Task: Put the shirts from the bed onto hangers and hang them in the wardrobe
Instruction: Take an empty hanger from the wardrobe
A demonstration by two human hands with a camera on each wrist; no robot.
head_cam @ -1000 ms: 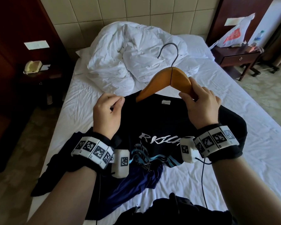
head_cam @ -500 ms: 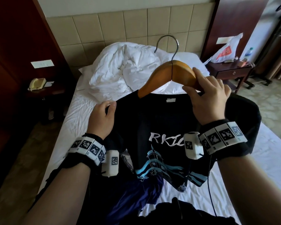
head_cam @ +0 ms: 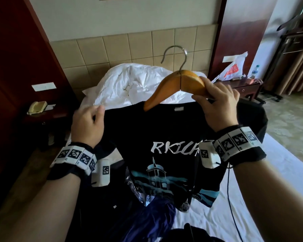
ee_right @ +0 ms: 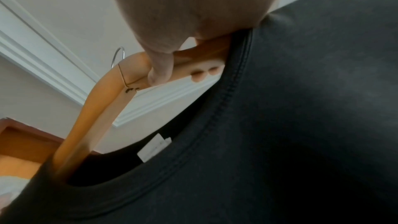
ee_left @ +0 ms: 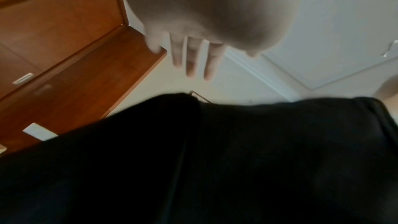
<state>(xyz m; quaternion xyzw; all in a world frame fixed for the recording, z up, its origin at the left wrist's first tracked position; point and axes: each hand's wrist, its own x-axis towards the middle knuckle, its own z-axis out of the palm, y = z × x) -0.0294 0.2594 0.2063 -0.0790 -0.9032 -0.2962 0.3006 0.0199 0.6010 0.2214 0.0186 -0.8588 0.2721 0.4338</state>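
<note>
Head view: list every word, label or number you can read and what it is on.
"RKIU", its end hidden behind the wrist camera: white brush lettering on the black T-shirt.
Neck tag: too small to read.
Red print on the plastic bag: too blurred to read.

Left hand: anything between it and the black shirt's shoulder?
Nothing visible. The left hand is open beside the black shirt, its fingers extended above the fabric. The right hand holds the wooden hanger, clear of that side.
</note>
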